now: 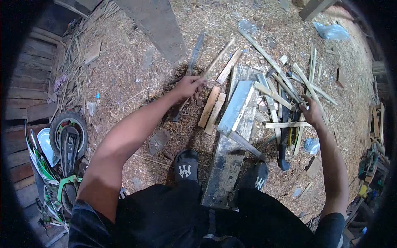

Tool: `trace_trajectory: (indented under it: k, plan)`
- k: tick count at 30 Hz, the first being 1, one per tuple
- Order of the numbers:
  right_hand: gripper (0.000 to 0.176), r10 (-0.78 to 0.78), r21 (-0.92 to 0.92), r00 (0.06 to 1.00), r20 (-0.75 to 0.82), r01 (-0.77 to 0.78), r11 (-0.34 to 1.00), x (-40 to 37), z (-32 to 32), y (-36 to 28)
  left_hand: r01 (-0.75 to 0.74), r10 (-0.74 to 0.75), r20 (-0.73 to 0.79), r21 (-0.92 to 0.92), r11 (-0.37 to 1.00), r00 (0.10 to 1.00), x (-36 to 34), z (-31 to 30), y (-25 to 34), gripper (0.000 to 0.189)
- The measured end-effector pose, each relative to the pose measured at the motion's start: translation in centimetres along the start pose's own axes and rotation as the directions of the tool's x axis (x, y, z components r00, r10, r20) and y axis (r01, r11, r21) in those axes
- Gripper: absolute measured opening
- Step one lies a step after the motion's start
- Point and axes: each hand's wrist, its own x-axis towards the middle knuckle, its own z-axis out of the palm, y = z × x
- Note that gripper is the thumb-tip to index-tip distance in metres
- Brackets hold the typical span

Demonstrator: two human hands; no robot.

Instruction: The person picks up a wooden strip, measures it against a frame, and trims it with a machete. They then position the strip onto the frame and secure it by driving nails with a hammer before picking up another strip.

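My left hand (190, 87) is closed round a thin wooden stick (218, 57), which slants up and to the right. My right hand (311, 110) is at the right side of a pile of wood strips (274, 96), its fingers curved and apart, close to the end of a dark strip. Whether the fingertips touch that strip I cannot make out. Between my legs runs a worn narrow bench (225, 169), with a grey-faced wooden block (236, 106) on it. A black-handled tool (283, 158) lies under the strips, partly hidden.
Two short wood pieces (209, 106) lie left of the bench. A grey post (159, 31) stands ahead. A small green-and-white motorbike (66, 165) is at the left wall. Wood chips cover the ground (124, 82), and a plastic bag (332, 31) lies at far right.
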Motion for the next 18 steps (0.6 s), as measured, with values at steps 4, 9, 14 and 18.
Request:
trace_trajectory:
  k: [4,9,14,18]
  plan:
    - [0.042,-0.058,0.063,0.998,-0.003,0.058,0.996,-0.3,-1.4,-1.0,0.058,-0.053,0.033,-0.204,0.977,0.998,-0.1,0.1,-0.1,0.041]
    - [0.037,-0.037,0.101,0.997,0.065,0.031,0.994,-1.0,-2.1,-2.9,-0.019,0.021,0.028,-0.047,0.999,0.999,-1.7,0.0,1.2,0.039]
    - [0.032,-0.033,0.156,0.989,0.147,0.01,0.988,-0.8,-1.8,-3.5,-0.034,0.034,0.003,0.065,0.997,0.999,-3.2,0.0,3.0,0.04]
    - [0.036,-0.022,0.29,0.984,0.177,-0.031,0.956,0.4,-2.3,-5.1,-0.189,0.197,-0.042,0.145,0.971,0.98,-1.9,0.3,2.7,0.039]
